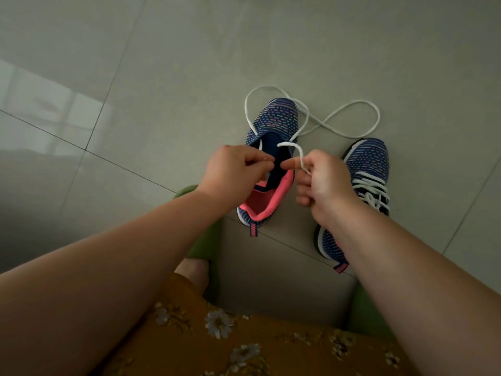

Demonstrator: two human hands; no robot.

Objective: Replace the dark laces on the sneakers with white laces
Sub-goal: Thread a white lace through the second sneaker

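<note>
A floor (162,63) of large grey glossy tiles carries two blue patterned sneakers. The left sneaker (273,123) stands near the middle of the floor, with a pink lining. A white lace (352,131) passes through its front eyelets and lies in loops on the tiles beyond its toe. The right hand (322,183) pinches one end of this lace, fingers curled around it. The left hand (238,169) pinches the edge of the sneaker's opening. The right sneaker (368,164) stands just beside, already with white laces. The tiles to the left are free. Green slippers (206,240) and a yellow flowered skirt (244,343) are at the lower edge.
</note>
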